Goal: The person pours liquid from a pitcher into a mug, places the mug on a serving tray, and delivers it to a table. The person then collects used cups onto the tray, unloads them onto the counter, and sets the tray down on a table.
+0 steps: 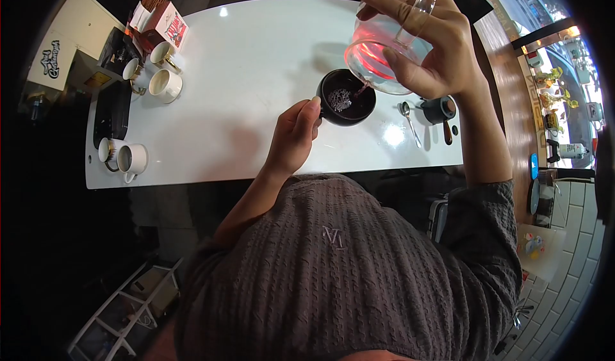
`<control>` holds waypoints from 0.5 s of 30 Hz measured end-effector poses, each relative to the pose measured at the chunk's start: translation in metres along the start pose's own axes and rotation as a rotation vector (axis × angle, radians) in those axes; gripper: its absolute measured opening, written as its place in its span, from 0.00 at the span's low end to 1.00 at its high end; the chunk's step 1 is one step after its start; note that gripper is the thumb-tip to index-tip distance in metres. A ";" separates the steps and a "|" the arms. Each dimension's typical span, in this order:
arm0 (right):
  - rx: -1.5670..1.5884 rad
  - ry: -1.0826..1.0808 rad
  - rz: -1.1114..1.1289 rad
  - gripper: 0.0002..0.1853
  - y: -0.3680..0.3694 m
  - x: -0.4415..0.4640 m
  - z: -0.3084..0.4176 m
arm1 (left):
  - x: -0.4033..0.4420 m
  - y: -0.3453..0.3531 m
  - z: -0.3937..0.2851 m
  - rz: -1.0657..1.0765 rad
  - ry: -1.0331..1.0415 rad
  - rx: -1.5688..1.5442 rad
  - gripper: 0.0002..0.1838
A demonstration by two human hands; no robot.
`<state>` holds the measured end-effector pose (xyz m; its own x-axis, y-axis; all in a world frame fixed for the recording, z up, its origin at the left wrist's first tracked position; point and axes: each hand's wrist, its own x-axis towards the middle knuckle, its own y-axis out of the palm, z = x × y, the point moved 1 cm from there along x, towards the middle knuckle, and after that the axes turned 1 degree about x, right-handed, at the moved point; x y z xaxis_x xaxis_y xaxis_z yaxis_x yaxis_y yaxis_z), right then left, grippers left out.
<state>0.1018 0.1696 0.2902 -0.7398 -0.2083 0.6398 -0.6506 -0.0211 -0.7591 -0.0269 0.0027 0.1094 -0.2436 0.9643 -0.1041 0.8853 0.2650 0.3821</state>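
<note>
My left hand (296,132) is closed round the handle of a black cup (370,108) on the white table. Foamy dark liquid shows inside the cup. My right hand (435,47) grips the clear handle of a glass pitcher (373,34), tilted over the cup's right side. Reddish liquid is in the pitcher, and a thin stream runs from its rim into the cup. Right of the cup lie a metal spoon (410,123) and a small dark pot (438,109) with a brown handle.
Several white cups, among them one cup (166,86) and another (133,160), stand along the left end of the white table (230,66). Behind them are a red and white box (172,28) and a black case (112,110). A windowsill with plants (549,98) is at the right.
</note>
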 end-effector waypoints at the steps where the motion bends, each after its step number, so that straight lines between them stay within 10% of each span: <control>1: 0.008 0.023 0.011 0.28 -0.002 0.002 0.002 | 0.000 0.000 0.000 -0.001 0.000 0.000 0.18; 15: 0.000 0.037 0.073 0.29 -0.002 0.008 0.010 | -0.005 -0.001 -0.001 -0.007 0.029 -0.020 0.18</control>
<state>0.0990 0.1587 0.2955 -0.7908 -0.1729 0.5871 -0.5950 -0.0077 -0.8037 -0.0272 -0.0020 0.1101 -0.2612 0.9620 -0.0800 0.8755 0.2710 0.4000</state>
